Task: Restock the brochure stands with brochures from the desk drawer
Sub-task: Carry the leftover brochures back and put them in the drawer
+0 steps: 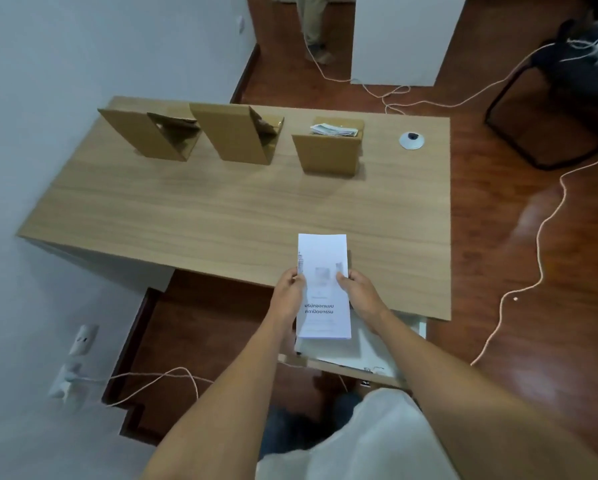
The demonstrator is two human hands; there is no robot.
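Observation:
A stack of white brochures [321,258] is held upright over the near edge of the wooden desk [204,209], my left hand [288,292] on its left edge and my right hand [359,292] on its right edge. Below them the desk drawer [363,362] stands pulled out, with white paper inside. Three cardboard brochure stands line the far side of the desk: the left stand [152,136] and the middle stand [238,135] lean over with little showing inside, and the right stand [330,154] holds a bundle of brochures.
A small white round device [411,140] lies at the desk's far right. A cord [532,244] trails across the wooden floor on the right. A black chair [567,98] stands at the far right. A wall socket with a plug [72,362] is on the left wall.

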